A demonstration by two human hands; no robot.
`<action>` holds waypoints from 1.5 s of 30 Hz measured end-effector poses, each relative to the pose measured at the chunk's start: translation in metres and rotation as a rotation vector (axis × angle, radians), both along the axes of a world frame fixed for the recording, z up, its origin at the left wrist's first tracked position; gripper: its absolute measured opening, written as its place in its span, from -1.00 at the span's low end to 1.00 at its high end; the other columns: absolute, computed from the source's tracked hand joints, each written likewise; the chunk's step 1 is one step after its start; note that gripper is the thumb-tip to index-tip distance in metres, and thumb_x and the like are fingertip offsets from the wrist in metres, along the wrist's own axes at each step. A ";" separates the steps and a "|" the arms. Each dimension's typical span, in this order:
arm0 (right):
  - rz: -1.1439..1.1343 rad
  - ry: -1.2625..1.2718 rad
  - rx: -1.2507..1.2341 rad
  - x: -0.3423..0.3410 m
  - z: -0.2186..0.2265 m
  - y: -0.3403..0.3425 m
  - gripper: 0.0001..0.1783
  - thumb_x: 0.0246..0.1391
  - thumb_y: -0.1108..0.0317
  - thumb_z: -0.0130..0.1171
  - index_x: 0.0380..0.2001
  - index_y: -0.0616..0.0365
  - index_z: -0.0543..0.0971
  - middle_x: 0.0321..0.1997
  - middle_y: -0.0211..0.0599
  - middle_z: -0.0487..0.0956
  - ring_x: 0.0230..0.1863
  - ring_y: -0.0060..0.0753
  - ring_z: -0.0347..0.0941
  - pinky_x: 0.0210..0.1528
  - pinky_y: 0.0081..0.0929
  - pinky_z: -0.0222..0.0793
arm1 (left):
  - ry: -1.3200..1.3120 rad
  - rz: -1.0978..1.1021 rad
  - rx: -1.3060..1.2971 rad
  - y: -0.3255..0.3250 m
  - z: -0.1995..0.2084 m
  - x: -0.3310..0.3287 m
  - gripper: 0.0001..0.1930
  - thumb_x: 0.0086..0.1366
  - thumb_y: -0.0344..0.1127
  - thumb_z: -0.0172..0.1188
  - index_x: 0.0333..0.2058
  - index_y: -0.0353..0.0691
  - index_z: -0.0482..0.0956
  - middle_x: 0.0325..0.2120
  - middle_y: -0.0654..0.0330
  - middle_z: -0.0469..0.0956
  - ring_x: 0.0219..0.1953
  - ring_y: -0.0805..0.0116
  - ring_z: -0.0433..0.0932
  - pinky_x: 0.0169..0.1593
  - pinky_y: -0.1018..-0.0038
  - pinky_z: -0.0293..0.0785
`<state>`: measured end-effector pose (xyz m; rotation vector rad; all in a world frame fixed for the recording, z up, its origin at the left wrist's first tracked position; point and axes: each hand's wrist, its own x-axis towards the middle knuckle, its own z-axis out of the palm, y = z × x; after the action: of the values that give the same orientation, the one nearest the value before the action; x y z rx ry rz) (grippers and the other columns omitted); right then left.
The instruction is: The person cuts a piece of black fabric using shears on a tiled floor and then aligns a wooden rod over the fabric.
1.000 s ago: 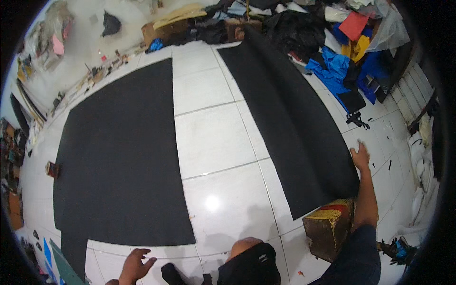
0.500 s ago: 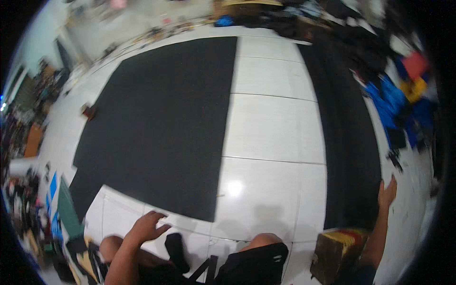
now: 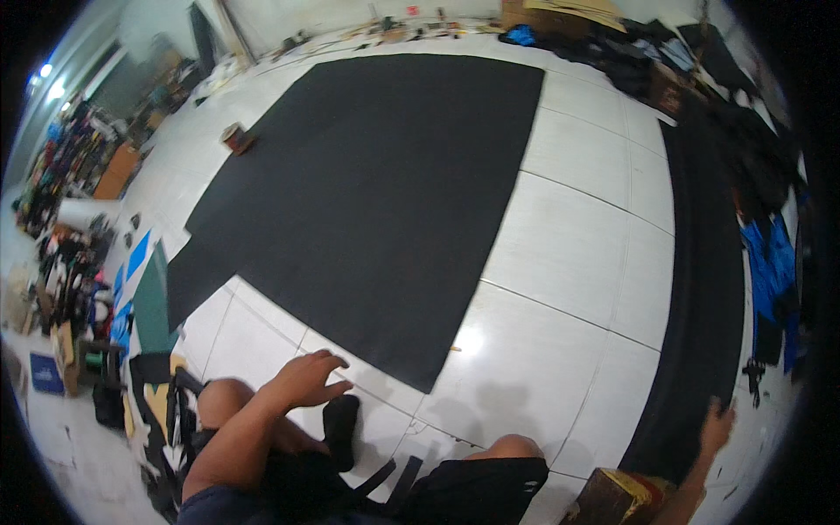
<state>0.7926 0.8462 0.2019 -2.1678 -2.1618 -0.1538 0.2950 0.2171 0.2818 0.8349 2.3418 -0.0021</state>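
A large black sheet [image 3: 367, 192] lies flat on the white tiled floor, with a step cut into its left side. My left hand [image 3: 311, 378] hovers near its lower edge, apart from it, fingers loosely spread and holding nothing. Off to the right lies a long, narrow black sheet [image 3: 700, 306] with lengthwise folds. Beside the near end of that strip is my right hand [image 3: 717, 426], fingers extended and nothing visible in them. Whether it touches the strip's edge I cannot tell.
A worn brown-and-yellow box [image 3: 612, 499] stands by my right forearm. A small tin [image 3: 234, 137] rests at the big sheet's left edge. Blue material [image 3: 772, 271] and dark cloth [image 3: 744, 157] are heaped at right. Cluttered goods [image 3: 79, 175] line the left side.
My view has swung to the left, so the sheets and floor sit farther right in the picture. Both hands keep much the same pose, the right one lower in view.
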 end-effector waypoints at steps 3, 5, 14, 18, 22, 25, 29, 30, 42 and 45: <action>0.054 -0.206 0.140 -0.014 -0.018 -0.027 -0.04 0.03 0.24 0.35 0.39 0.10 0.04 0.38 0.06 0.19 0.36 0.13 0.14 0.32 0.02 0.14 | -0.047 -0.001 0.141 -0.020 -0.008 -0.002 -0.52 0.23 0.01 0.21 -0.03 -0.25 0.56 -0.11 -0.07 0.55 -0.04 0.00 0.54 0.03 0.20 0.46; 0.146 -0.032 0.060 0.006 -0.032 -0.001 -0.21 0.07 0.25 0.28 0.31 0.22 0.19 0.28 0.07 0.34 0.31 0.05 0.23 0.31 -0.07 0.18 | -0.039 0.064 0.039 -0.040 0.003 0.001 -0.51 0.19 0.02 0.26 -0.06 -0.25 0.58 -0.14 -0.07 0.57 -0.08 0.01 0.55 0.00 0.23 0.48; 0.018 -0.135 -0.016 -0.051 0.024 -0.010 0.06 0.01 -0.35 0.14 0.38 0.11 0.08 0.25 0.13 0.34 0.27 0.08 0.29 0.28 -0.06 0.19 | -0.028 0.230 -0.037 -0.029 0.010 0.013 -0.53 0.15 -0.04 0.33 -0.10 -0.29 0.60 -0.14 -0.05 0.58 -0.18 0.09 0.62 -0.07 0.27 0.53; -0.052 -0.141 0.068 -0.024 0.004 0.001 -0.08 -0.04 -0.12 0.31 0.25 0.18 0.22 0.12 0.07 0.45 0.16 0.13 0.40 0.15 -0.11 0.36 | -0.059 0.178 0.041 -0.035 -0.005 0.007 -0.53 0.16 -0.04 0.32 -0.09 -0.29 0.60 -0.15 -0.05 0.59 -0.17 0.10 0.62 -0.07 0.28 0.54; -0.018 0.706 -0.680 0.038 0.016 0.070 -0.13 -0.08 -0.04 0.13 0.28 0.20 0.27 0.19 0.11 0.45 0.16 0.17 0.40 0.26 -0.05 0.22 | -0.039 0.104 0.007 -0.022 0.005 0.006 -0.54 0.17 -0.08 0.35 -0.07 -0.30 0.59 -0.15 -0.04 0.60 -0.16 0.13 0.61 -0.10 0.33 0.54; 0.064 0.208 -0.133 0.030 0.004 0.058 -0.10 0.03 -0.22 0.05 0.35 0.06 0.21 0.33 0.07 0.31 0.33 0.10 0.23 0.37 -0.03 0.03 | -0.311 0.416 0.205 0.000 0.047 -0.008 -0.66 0.24 -0.27 0.32 -0.05 -0.29 0.58 -0.15 0.06 0.61 -0.17 0.25 0.58 -0.10 0.37 0.52; -0.039 -0.166 0.224 -0.021 0.006 0.022 -0.28 0.28 -0.23 -0.18 0.34 -0.03 0.23 0.38 -0.02 0.21 0.42 0.05 0.06 0.42 0.17 -0.19 | -0.060 0.221 0.470 -0.032 0.085 -0.066 -0.68 0.24 -0.33 0.28 -0.07 -0.34 0.55 -0.25 0.11 0.59 -0.21 0.34 0.57 -0.07 0.40 0.49; -0.020 -0.182 0.207 -0.027 0.002 0.018 -0.28 0.28 -0.23 -0.18 0.34 -0.03 0.23 0.38 -0.02 0.21 0.42 0.05 0.06 0.42 0.17 -0.19 | -0.065 0.277 0.522 -0.032 0.075 -0.088 -0.67 0.26 -0.28 0.26 -0.08 -0.36 0.54 -0.24 0.05 0.60 -0.22 0.31 0.59 -0.08 0.39 0.51; 1.014 0.103 -0.315 -0.283 -0.025 -0.193 -0.52 0.16 0.17 0.19 0.12 0.04 0.43 0.16 -0.20 0.45 0.13 -0.18 0.42 0.18 -0.23 0.36 | 0.120 -0.600 0.249 -0.051 -0.207 -0.078 -0.30 0.08 -0.05 0.40 0.19 -0.07 0.38 0.21 -0.05 0.27 0.27 -0.10 0.24 0.31 0.11 0.20; 0.993 0.009 -0.433 -0.298 -0.046 -0.254 -0.55 0.17 0.18 0.19 0.09 0.10 0.47 0.04 -0.15 0.53 0.05 -0.14 0.47 0.11 -0.27 0.39 | 0.038 -0.686 0.264 -0.060 -0.231 -0.087 -0.31 0.09 -0.08 0.38 0.20 -0.03 0.37 0.25 -0.02 0.23 0.31 -0.11 0.19 0.32 0.06 0.16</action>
<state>0.4944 0.5922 0.1564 -0.9339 -3.1537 0.4096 0.2081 0.1572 0.0506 1.7420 1.9989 0.0015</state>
